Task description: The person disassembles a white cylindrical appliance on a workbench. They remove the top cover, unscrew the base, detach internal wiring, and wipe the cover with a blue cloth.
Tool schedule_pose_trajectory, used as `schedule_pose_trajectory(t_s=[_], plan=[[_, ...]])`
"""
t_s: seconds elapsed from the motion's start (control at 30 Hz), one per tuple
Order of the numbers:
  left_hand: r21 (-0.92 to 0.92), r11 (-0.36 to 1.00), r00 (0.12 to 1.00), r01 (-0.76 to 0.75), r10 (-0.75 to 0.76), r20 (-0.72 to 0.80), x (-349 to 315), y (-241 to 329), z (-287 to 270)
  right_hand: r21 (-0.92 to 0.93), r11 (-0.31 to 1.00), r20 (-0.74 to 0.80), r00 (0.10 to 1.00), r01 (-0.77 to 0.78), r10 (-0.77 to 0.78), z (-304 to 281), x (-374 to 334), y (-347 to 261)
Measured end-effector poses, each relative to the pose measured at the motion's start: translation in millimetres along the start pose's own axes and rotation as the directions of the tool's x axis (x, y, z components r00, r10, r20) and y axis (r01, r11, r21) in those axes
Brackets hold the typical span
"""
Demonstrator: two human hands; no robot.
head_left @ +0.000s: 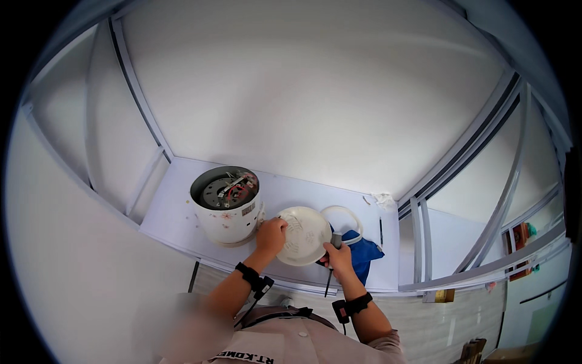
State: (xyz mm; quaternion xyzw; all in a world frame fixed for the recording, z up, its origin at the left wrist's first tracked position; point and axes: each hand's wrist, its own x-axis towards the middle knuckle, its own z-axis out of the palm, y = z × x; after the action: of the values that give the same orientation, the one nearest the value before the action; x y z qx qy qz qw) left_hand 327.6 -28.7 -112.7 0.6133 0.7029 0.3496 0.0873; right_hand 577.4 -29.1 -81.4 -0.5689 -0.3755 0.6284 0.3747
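Observation:
A round off-white cover with vent slots (301, 235) is held up over the front of the white table. My left hand (271, 235) is closed on its left edge. At its right edge is my right hand (341, 257), wrapped round a screwdriver (336, 240) whose grey handle points up and whose dark shaft points down. Whether these fingers also grip the cover, I cannot tell. Left of the cover stands a white rice cooker body with a flower pattern (225, 225). Its upper side is uncovered, showing a dark metal plate and red wiring (237, 191).
A blue cloth (365, 250) lies right of the cover, partly under a white ring (344, 210). Farther right are a thin dark stick (381, 230) and crumpled white tissue (383, 199). Metal frame posts (421, 242) bound the table's right side, and a white panel (303, 109) rises behind.

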Motion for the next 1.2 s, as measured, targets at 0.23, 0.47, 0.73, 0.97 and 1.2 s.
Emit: schedule_pose_trajectory(t_s=[0.23,0.47,0.73,0.97,1.2], plan=[[-0.010,1.000,0.999,-0.027,0.027,0.033,10.4,-6.5,6.3,-0.060,0.998,0.017,1.000,-0.018,0.019,-1.8,14.9,12.0],[0.006,0.995,0.992,-0.096,0.096,0.079,24.2,-10.8,15.2,-0.075,0.997,-0.015,1.000,-0.011,0.010,-1.5,34.3,15.0],[-0.090,0.996,0.998,-0.001,0.007,0.058,23.8,-33.1,43.2,-0.060,0.997,-0.038,0.998,0.041,-0.043,-3.8,58.1,17.0],[-0.173,0.984,0.988,0.040,-0.014,0.152,27.3,-34.7,40.3,-0.090,0.992,-0.018,0.996,0.083,-0.085,-11.2,77.2,14.2],[-0.123,0.983,0.956,0.139,-0.101,0.274,23.1,-7.2,21.1,-0.163,0.979,0.022,0.993,0.121,-0.119,-21.9,66.0,9.1]])
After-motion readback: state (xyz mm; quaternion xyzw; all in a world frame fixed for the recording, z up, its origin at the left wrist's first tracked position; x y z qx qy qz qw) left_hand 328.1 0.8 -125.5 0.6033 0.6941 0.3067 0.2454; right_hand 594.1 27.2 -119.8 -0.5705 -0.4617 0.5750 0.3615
